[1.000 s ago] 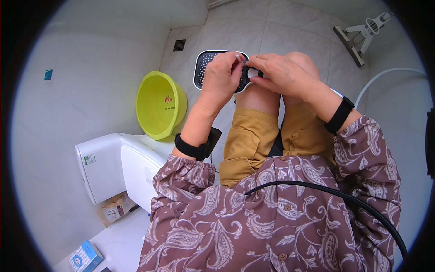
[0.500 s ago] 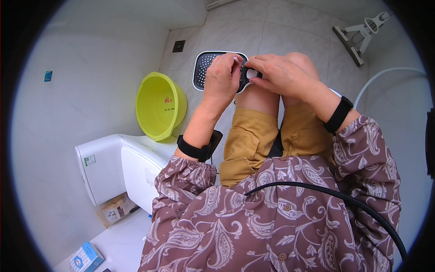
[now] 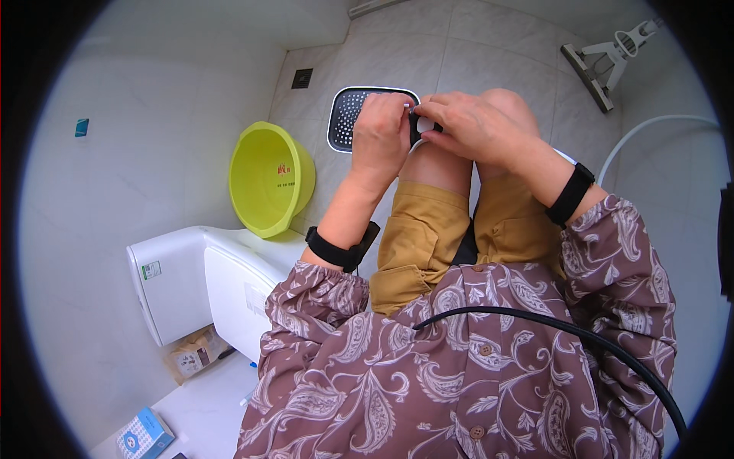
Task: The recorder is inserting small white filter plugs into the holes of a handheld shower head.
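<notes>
A dark grey drain basket [image 3: 345, 115] with rows of white-looking holes and a white rim lies beyond my knees, partly hidden by my hands. My left hand [image 3: 380, 134] is closed over its right part, fingers bent and pinched together. A tiny pale bit shows at those fingertips, too small to name. Against it, my right hand [image 3: 466, 122] grips a black loop-shaped piece [image 3: 417, 131] with thumb and fingers. Whether that loop is the basket's handle or a separate part, I cannot tell. Both hands are close together above my knee.
A yellow-green basin [image 3: 264, 191] leans by the left wall, near a white toilet [image 3: 237, 287]. A floor drain [image 3: 302, 78] lies farther off. A mop [image 3: 604, 69] and white hose [image 3: 642, 122] are at the right. A blue-and-white box [image 3: 145, 434] sits lower left.
My left hand has shifted slightly right, its fingertips nearer the right hand. The basket has moved a little to the right. My right hand stays almost still.
</notes>
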Tool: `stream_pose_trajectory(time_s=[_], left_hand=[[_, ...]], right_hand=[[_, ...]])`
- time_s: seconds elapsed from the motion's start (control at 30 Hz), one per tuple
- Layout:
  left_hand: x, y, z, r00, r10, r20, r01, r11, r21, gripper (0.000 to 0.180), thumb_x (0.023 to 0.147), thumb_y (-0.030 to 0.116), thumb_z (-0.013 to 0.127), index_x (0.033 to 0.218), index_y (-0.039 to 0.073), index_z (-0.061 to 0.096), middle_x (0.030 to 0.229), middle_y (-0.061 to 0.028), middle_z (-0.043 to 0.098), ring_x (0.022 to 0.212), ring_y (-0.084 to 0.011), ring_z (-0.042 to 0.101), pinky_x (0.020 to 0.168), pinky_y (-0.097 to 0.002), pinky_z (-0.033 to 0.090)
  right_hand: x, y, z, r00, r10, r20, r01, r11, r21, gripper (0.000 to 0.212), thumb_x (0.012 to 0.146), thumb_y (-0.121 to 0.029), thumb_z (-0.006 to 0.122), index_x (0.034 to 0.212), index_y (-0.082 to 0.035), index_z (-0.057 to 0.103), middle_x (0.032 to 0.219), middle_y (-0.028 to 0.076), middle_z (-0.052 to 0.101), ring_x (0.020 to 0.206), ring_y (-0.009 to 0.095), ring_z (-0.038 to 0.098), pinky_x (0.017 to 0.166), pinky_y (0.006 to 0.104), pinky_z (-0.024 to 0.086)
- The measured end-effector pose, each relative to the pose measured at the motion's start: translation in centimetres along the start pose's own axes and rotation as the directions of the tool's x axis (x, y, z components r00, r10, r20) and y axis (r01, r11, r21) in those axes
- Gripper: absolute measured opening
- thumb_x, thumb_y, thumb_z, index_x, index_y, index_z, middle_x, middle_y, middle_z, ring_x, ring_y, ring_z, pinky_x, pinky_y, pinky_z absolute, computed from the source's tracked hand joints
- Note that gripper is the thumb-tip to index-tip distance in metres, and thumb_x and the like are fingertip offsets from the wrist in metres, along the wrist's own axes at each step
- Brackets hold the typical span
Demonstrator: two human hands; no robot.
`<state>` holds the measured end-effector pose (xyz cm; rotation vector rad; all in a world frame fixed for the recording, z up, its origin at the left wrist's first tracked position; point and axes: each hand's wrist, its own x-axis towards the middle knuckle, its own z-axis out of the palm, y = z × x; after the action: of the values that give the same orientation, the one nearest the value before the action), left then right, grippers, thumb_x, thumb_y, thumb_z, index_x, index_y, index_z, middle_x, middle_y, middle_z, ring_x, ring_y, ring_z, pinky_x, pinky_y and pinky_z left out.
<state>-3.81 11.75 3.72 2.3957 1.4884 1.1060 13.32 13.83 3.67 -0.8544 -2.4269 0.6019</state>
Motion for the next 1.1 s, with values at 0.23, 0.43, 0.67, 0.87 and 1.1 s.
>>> stream_pose_trajectory(time_s=[0.23, 0.43, 0.67, 0.87, 1.1], left_hand=[[0.3, -0.3, -1.2, 0.983, -0.093, 0.158, 0.116, 0.983, -0.142, 0.011, 0.072, -0.002, 0.060, 0.082, 0.002, 0.062, 0.082, -0.0127, 0.060, 0.079, -0.0303, 0.057, 0.069, -0.0377, 0.046], [0.7, -0.7, -2.0, 0.972, -0.135, 0.191, 0.155, 0.983, -0.094, 0.014, 0.074, -0.001, 0.064, 0.088, 0.003, 0.064, 0.091, -0.0097, 0.063, 0.070, -0.0187, 0.062, 0.063, -0.0274, 0.051], [1.2, -0.7, -2.4, 0.960, -0.121, 0.253, 0.145, 0.986, -0.082, 0.013, 0.075, 0.001, 0.064, 0.087, 0.002, 0.063, 0.083, -0.0089, 0.061, 0.065, -0.0198, 0.060, 0.061, -0.0280, 0.048], [1.3, -0.4, -1.9, 0.963, -0.145, 0.229, 0.165, 0.984, -0.069, 0.006, 0.073, 0.002, 0.063, 0.077, 0.000, 0.060, 0.080, -0.0136, 0.058, 0.077, -0.0312, 0.057, 0.068, -0.0383, 0.046], [0.9, -0.7, -0.9, 0.987, -0.079, 0.140, 0.078, 0.997, 0.013, 0.007, 0.072, 0.002, 0.064, 0.079, 0.002, 0.061, 0.079, -0.0118, 0.058, 0.067, -0.0268, 0.058, 0.061, -0.0338, 0.046]], right_hand=[[-0.1, 0.0, 0.2, 1.000, 0.007, -0.012, -0.007, 1.000, -0.002, 0.022, 0.075, -0.014, 0.062, 0.093, -0.003, 0.057, 0.088, 0.014, 0.060, 0.085, 0.033, 0.058, 0.073, 0.0409, 0.046], [-0.1, 0.0, 0.4, 0.999, -0.010, -0.047, 0.010, 1.000, 0.017, 0.023, 0.075, -0.015, 0.063, 0.094, -0.004, 0.057, 0.086, 0.013, 0.059, 0.083, 0.033, 0.057, 0.072, 0.0414, 0.046], [-0.1, -0.2, 0.2, 0.999, -0.009, -0.051, 0.009, 1.000, 0.005, 0.021, 0.075, -0.014, 0.062, 0.093, -0.004, 0.057, 0.086, 0.014, 0.059, 0.083, 0.033, 0.057, 0.071, 0.0417, 0.045], [-0.1, -0.1, 0.2, 0.998, -0.010, -0.063, 0.011, 1.000, 0.013, 0.020, 0.075, -0.014, 0.063, 0.091, -0.004, 0.057, 0.085, 0.014, 0.059, 0.082, 0.033, 0.058, 0.071, 0.0417, 0.046], [0.0, -0.2, 0.3, 0.998, -0.013, -0.064, 0.014, 1.000, 0.005, 0.021, 0.075, -0.015, 0.062, 0.092, -0.004, 0.059, 0.084, 0.014, 0.059, 0.082, 0.033, 0.058, 0.071, 0.0413, 0.046]])
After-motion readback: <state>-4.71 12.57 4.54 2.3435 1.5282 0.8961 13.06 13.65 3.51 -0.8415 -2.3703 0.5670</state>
